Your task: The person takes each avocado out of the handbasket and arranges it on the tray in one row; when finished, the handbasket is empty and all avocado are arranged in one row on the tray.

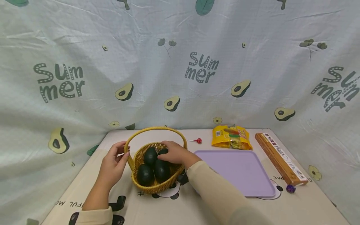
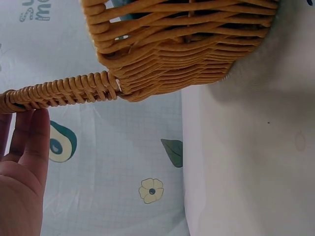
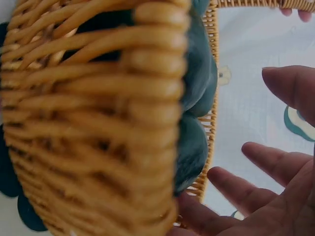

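Head view, with both wrist views. The left hand (image 1: 113, 164) rests against the left foot of the basket's handle (image 1: 127, 150), fingers nearly straight and lying along the cane, as the left wrist view confirms (image 2: 30, 135); it steadies rather than clasps. The basket (image 1: 152, 186) stands on the table (image 1: 309, 206) between the two hands and holds four avocados (image 1: 145, 175). The right hand (image 1: 174, 153) reaches over the far rim with its fingers laid on the rearmost fruit (image 1: 162, 152); in the right wrist view the fingers (image 3: 268, 162) are spread, and whether they have closed round the fruit cannot be told.

Handling, as a judgement: the avocados look firm, smooth-skinned and moderately heavy, so a grasp spanning the widest girth, thumb opposite fingers, should hold better than a fingertip pinch on the narrow end. The woven basket is stiff but light and may tip or slide unless braced at the handle's foot.

Right of the basket lies a tray (image 1: 253, 184). Beyond it lie a lollipop (image 1: 198, 140), a yellow packet (image 1: 231, 137) and a long box (image 1: 281, 158), with a purple bead (image 1: 290, 188) near the box's end.
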`<state>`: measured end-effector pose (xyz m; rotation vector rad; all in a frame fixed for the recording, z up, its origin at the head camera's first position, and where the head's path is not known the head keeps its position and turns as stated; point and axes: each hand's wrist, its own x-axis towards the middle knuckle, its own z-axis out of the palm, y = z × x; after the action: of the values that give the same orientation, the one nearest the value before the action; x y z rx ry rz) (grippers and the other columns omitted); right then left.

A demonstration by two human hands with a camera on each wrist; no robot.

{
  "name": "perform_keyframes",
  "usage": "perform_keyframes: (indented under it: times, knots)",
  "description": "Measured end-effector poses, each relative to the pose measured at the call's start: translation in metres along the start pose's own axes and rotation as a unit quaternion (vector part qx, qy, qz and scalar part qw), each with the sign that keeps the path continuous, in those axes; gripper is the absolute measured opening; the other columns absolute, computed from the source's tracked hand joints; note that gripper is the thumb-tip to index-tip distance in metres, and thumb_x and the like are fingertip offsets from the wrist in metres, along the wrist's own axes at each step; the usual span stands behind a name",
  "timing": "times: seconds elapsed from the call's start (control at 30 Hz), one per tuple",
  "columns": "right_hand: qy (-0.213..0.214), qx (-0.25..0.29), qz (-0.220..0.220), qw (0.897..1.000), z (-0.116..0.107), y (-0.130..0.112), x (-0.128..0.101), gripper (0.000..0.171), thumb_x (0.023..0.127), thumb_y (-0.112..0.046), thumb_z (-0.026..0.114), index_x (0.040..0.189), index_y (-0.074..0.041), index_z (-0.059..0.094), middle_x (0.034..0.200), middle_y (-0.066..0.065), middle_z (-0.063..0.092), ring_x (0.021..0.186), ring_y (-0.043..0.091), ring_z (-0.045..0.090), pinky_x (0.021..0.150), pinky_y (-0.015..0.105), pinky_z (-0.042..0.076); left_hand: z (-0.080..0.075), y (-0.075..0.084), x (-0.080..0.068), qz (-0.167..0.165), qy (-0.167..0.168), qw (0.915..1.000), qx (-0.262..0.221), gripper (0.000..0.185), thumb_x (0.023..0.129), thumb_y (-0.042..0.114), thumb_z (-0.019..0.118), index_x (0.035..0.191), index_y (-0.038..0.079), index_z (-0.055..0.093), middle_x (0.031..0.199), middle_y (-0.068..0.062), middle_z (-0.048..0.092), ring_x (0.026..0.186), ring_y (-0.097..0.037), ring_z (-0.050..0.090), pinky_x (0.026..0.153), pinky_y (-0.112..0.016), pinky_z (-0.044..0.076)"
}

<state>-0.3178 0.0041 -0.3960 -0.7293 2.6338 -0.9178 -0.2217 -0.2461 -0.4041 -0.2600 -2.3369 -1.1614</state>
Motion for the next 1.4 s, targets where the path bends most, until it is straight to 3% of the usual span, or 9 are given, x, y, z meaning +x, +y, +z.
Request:
perform_keyframes:
  times: [0.1,0.2,0.67,0.87,1.13,1.4]
  knots:
    - [-0.003,0.009,0.012,1.0,0.001,-0.002,0.002,0.07,0.095,-0.04,0.068,0.156,-0.014,0.043,0.158,0.007,0.047,0.146,0.024,0.043,0.122,0.047,0.036,0.0,0.001,0.0,0.0,-0.002,1.0,-0.003,0.041,0.103,0.005,0.061,0.142,0.007,0.05,0.124,-0.012,0.065,0.114,-0.023,0.064,0.09,0.0,0.044]
    - [-0.007,0.016,0.026,1.0,0.002,-0.003,0.003,0.07,0.095,-0.039,0.069,0.155,-0.013,0.044,0.157,0.007,0.049,0.145,0.025,0.044,0.122,0.047,0.037,0.0,0.001,0.001,0.004,-0.002,1.0,-0.006,0.041,0.103,0.005,0.06,0.142,0.007,0.049,0.124,-0.013,0.065,0.115,-0.026,0.064,0.09,0.0,0.044]
    - [-0.019,0.049,0.057,0.997,0.006,-0.002,0.01,0.049,0.099,-0.025,0.063,0.146,-0.012,0.056,0.148,0.009,0.055,0.13,0.024,0.052,0.113,0.048,0.046,-0.001,0.001,0.003,0.01,-0.004,0.9999,-0.001,0.042,0.102,0.0,0.06,0.142,0.006,0.048,0.124,-0.013,0.065,0.115,-0.027,0.063,0.091,0.0,0.043]
    - [-0.012,0.066,0.069,0.995,0.013,0.0,0.013,0.051,0.094,-0.02,0.069,0.143,-0.013,0.058,0.141,0.008,0.059,0.116,0.022,0.055,0.106,0.047,0.052,-0.002,0.001,0.002,0.009,-0.006,0.9999,0.003,0.042,0.102,0.0,0.06,0.142,0.006,0.048,0.124,-0.014,0.065,0.115,-0.028,0.064,0.09,0.001,0.042]
    - [-0.028,0.072,0.089,0.993,0.007,-0.003,0.016,0.047,0.092,-0.018,0.075,0.137,-0.015,0.064,0.128,0.007,0.064,0.105,0.022,0.059,0.095,0.045,0.058,-0.002,0.0,0.001,0.007,-0.004,1.0,0.004,0.043,0.102,0.0,0.06,0.142,0.006,0.048,0.124,-0.014,0.065,0.116,-0.029,0.064,0.091,0.001,0.042]
    - [-0.043,0.084,0.122,0.988,0.003,-0.006,0.017,0.046,0.092,-0.018,0.076,0.137,-0.015,0.064,0.127,0.009,0.064,0.107,0.024,0.063,0.088,0.047,0.061,-0.001,-0.001,0.001,0.0,-0.009,1.0,-0.001,0.042,0.102,0.001,0.06,0.142,0.007,0.048,0.125,-0.015,0.065,0.116,-0.029,0.064,0.091,0.0,0.042]
